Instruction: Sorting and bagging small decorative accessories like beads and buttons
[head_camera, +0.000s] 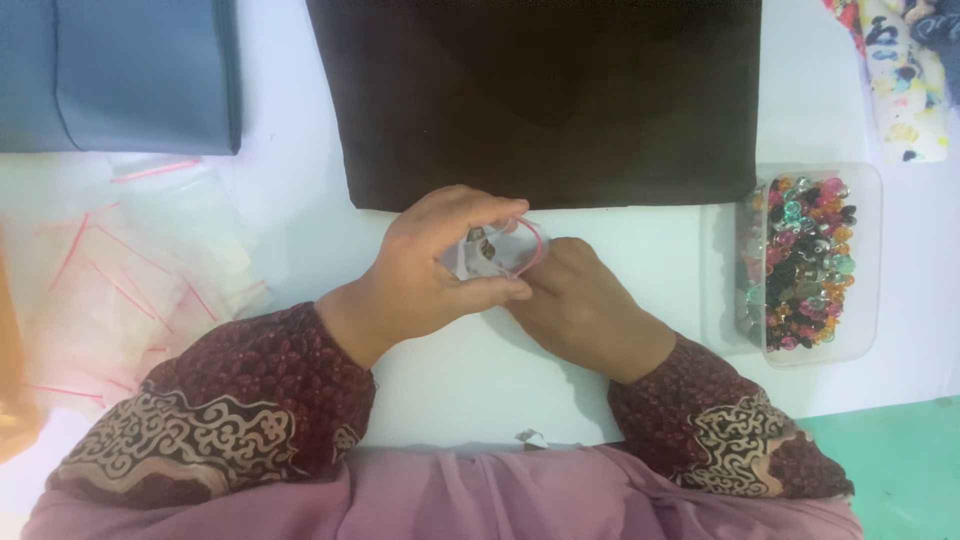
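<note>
My left hand (435, 265) holds a small clear zip bag with a red sealing strip (500, 250) by its open mouth, thumb and fingers pinching it apart. A small dark piece shows inside the bag. My right hand (585, 305) lies just right of the bag with its fingertips tucked at the bag's mouth, hidden behind my left hand. Both hands rest on the white table (480, 370), just in front of a dark brown cloth (550, 100).
A clear plastic box (865, 260) of several coloured glass beads stands at the right. A heap of empty clear zip bags (130, 280) lies at the left. A folded blue-grey cloth (120, 70) lies at the top left, and patterned fabric (900, 70) at the top right.
</note>
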